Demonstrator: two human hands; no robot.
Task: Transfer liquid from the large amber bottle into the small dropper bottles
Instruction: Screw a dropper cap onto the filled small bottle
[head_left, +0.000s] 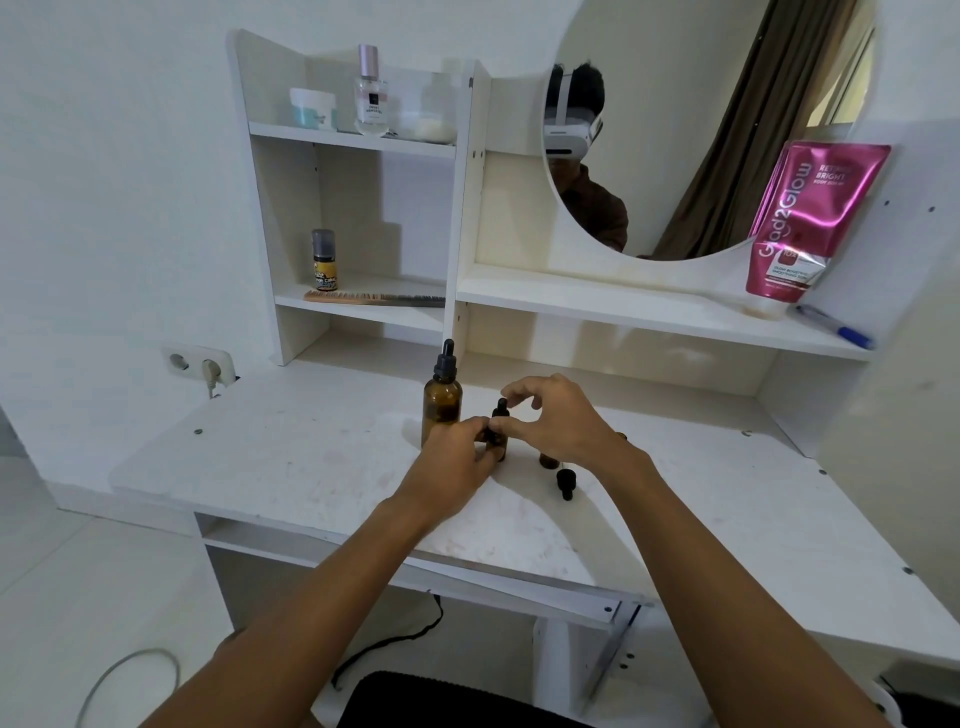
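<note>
Head view, Coach: your left hand (457, 452) has its fingers curled round the body of the small dropper bottle (501, 410), which stands on the desk (311, 467) just right of the large amber bottle (441, 408) and slightly nearer you.

Spotter: Your right hand (556, 415) pinches that bottle's black top between thumb and forefinger, with the other fingers arched clear above it. I can't tell which way you're turning.

Coach: My guess is you're opening it. Right of the large amber bottle, further out, a second small bottle (548, 460) seems to stand uncapped, half hidden under your wrist. A loose dropper cap (564, 482) lies just in front of that one.

Spotter: So keep the left grip low and firm, and let only the right fingertips twist. Lift the dropper straight up so its glass tube clears the neck.

Coach: Mind your left knuckles. They sit almost against the large amber bottle, which is capped but tall and probably easy to tip.
</note>
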